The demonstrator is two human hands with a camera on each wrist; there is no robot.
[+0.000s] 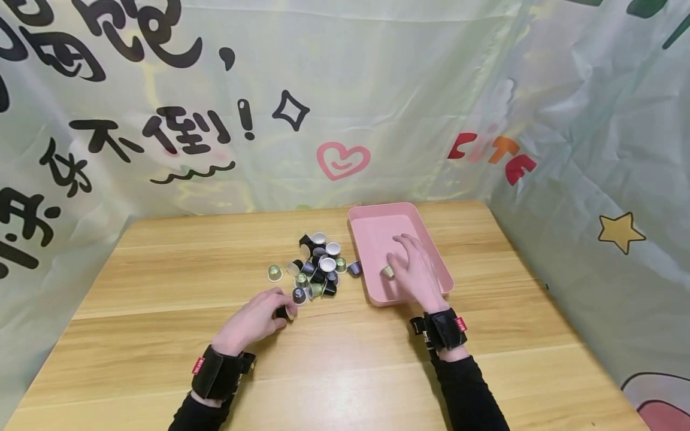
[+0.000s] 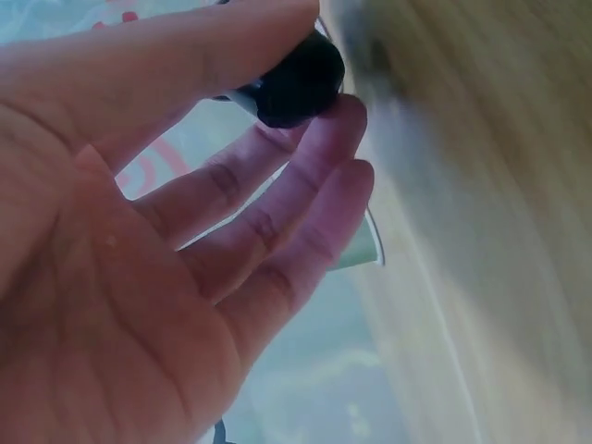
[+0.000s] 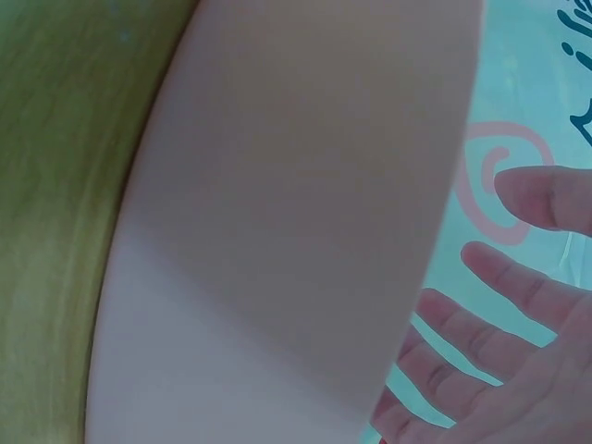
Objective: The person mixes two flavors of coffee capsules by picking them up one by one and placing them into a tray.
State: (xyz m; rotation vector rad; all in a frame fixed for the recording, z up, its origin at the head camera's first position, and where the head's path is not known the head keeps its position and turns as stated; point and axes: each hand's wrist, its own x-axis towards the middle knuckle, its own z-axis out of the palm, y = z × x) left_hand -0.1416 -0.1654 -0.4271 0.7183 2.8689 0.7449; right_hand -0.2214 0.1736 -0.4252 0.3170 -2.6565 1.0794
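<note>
My left hand (image 1: 257, 318) pinches a black coffee capsule (image 1: 283, 312) between thumb and fingers, at the near side of a pile of capsules. In the left wrist view the dark capsule (image 2: 301, 83) shows between the thumb and fingertips. Over the pink tray (image 1: 377, 224) is my right hand (image 1: 416, 272), its fingers spread apart. A pale green capsule (image 1: 387, 272) appears just beside the right thumb, inside the tray's outline; whether it touches the tray floor I cannot tell. The right wrist view shows the right hand (image 3: 499, 342) with nothing held.
Several black, green and grey capsules (image 1: 327, 264) lie heaped left of the tray. One green capsule (image 1: 275, 273) stands apart on the left, and a dark one (image 1: 354, 269) lies against the tray's left side. A printed curtain (image 1: 377, 90) hangs behind the wooden table (image 1: 178, 257).
</note>
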